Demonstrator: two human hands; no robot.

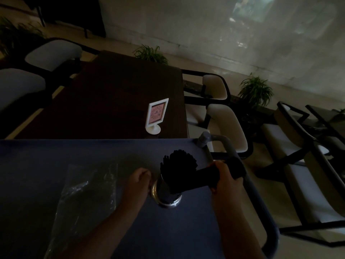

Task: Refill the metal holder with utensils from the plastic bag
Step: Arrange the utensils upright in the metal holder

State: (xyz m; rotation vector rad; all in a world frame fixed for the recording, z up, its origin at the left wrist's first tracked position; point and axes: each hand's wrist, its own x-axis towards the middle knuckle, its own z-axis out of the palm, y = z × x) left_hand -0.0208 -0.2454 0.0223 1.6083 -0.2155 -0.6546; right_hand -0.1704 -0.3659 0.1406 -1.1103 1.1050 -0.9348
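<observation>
A shiny metal holder [169,200] stands on the blue cart top [56,156], tilted a little, with a bunch of black utensils [177,165] sticking out of it. My left hand [139,179] grips the holder's rim at its left side, fingers curled. My right hand [223,177] grips a bundle of black utensils [206,176] that lies sideways with its far end in the holder's mouth. A clear plastic bag [84,200] lies flat on the cart to the left and looks mostly flat; its contents are too dark to tell.
The cart's grey handle bar [229,144] curves along the right edge beside my right hand. Beyond the cart is a dark wooden table [115,94] with a white framed sign [156,114]. Padded chairs [227,124] and potted plants [255,90] stand around it.
</observation>
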